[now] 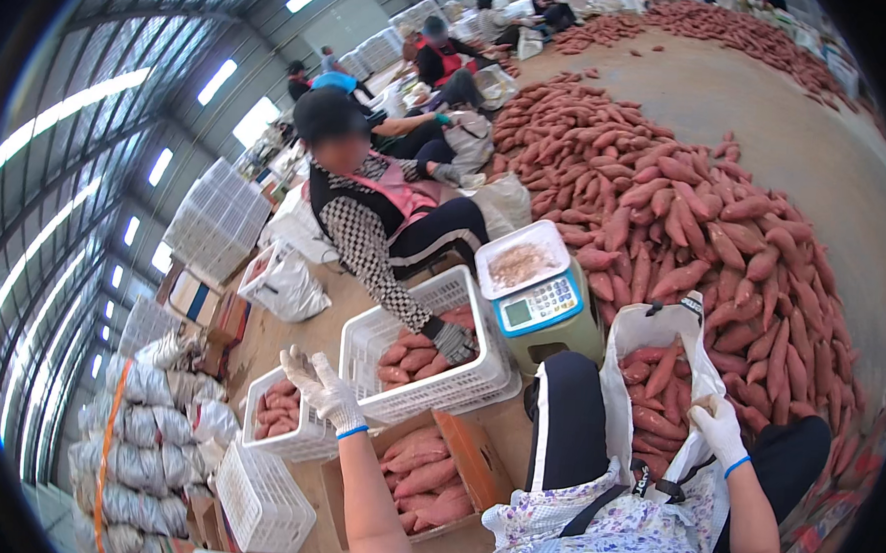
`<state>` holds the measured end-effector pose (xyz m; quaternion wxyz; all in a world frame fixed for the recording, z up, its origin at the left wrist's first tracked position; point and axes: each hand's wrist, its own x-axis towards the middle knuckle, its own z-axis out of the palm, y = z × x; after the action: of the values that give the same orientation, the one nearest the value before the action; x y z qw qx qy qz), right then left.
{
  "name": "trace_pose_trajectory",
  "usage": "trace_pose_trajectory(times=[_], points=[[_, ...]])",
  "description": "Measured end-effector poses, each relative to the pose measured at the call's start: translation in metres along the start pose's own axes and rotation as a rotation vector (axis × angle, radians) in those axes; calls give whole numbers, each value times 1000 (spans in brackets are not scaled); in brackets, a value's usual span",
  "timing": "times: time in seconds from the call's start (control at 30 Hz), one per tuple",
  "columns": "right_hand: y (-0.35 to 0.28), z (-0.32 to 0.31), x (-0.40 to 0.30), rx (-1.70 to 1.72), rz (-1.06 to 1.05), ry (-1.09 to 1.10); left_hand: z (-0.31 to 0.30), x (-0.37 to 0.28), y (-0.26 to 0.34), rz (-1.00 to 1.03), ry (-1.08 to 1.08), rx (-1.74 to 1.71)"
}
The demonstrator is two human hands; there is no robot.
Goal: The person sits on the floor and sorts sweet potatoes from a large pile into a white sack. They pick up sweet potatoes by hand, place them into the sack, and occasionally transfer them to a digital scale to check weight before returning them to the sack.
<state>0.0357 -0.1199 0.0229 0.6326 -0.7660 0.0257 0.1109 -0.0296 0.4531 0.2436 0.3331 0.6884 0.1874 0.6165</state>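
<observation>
My left hand (324,390), in a white knit glove, is held out over the small white plastic crate (310,438) of sweet potatoes, fingers apart and nothing in it. My right hand (717,426), gloved alike, grips the edge of a white woven bag (621,391) between my knees. Red sweet potatoes (657,419) lie inside that bag. Below my left hand stands an open cardboard box (478,462) holding larger sweet potatoes (425,478). A large white crate (422,395) of sweet potatoes is just beyond, with a co-worker's gloved hand (454,342) in it.
A digital scale (539,308) with a dirt-strewn tray (523,262) sits on a green stool. Beyond the bag spreads a big sweet potato heap (687,214). At left are a white crate (262,500) and stacked sacks (141,441). Several co-workers sit farther back.
</observation>
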Motion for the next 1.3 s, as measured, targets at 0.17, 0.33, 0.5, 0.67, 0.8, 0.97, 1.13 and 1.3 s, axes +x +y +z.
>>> trace_pose_trajectory(times=[0.17, 0.33, 0.5, 0.67, 0.8, 0.97, 1.13, 1.3], points=[[-7, -9, -13, -127, 10, 69, 67, -78, 9, -90, -318, -295], [3, -20, -17, -143, 54, 80, 106, -139, 42, -100, -594, -383], [6, -24, -21, -148, 22, 82, 145, -189, 88, -192, -682, -643], [9, -21, -30, -202, -37, 86, 162, -275, 143, -602, -787, -653], [-22, 2, -40, -152, -93, 114, 183, -352, 101, -877, -860, -707], [-44, 47, -58, -61, -220, -32, 180, -379, 117, -1372, -820, -785], [-73, 77, -59, -305, -542, -49, 172, -374, 95, -1340, -761, -683], [-69, 93, -59, -480, -636, 1, 170, -376, 84, -1319, -811, -693]])
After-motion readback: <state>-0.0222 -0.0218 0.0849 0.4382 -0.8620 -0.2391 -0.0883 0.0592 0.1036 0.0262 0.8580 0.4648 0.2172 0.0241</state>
